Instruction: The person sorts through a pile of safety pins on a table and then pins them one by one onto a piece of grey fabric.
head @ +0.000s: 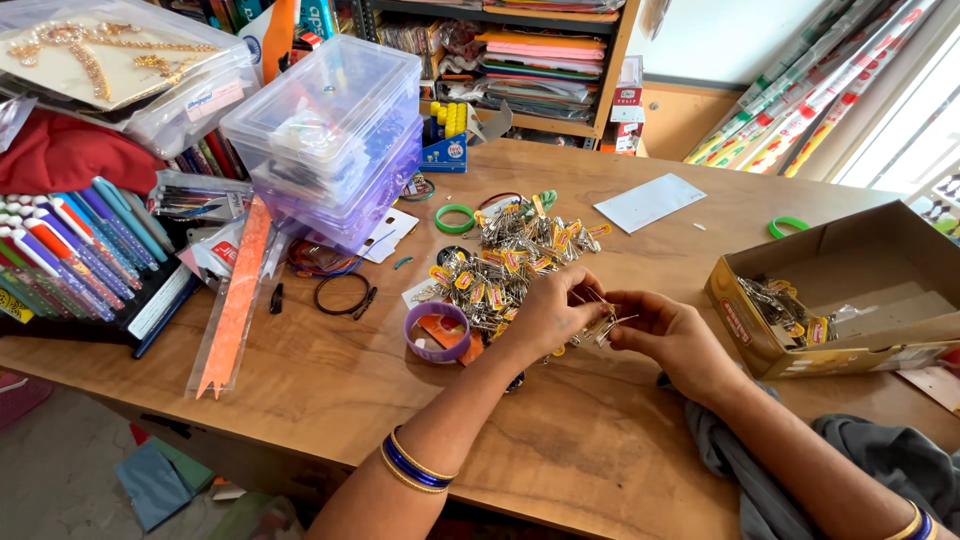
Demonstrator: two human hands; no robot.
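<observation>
Both hands meet over the desk [600, 440]: the left hand [553, 312] and right hand [672, 335] each pinch one small bunch of pins [600, 325] between them. Just beyond the left grip lies the pin heap [510, 262]; right of the right grip sits a box [850, 290].

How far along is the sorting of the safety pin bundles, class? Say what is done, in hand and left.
Done: a few bundles lie in the cardboard box. In hand: the left hand and right hand hold a bunch of safety pins between them. Left: a large pile of tagged bundles sits on the wooden table, so most looks undone.
</observation>
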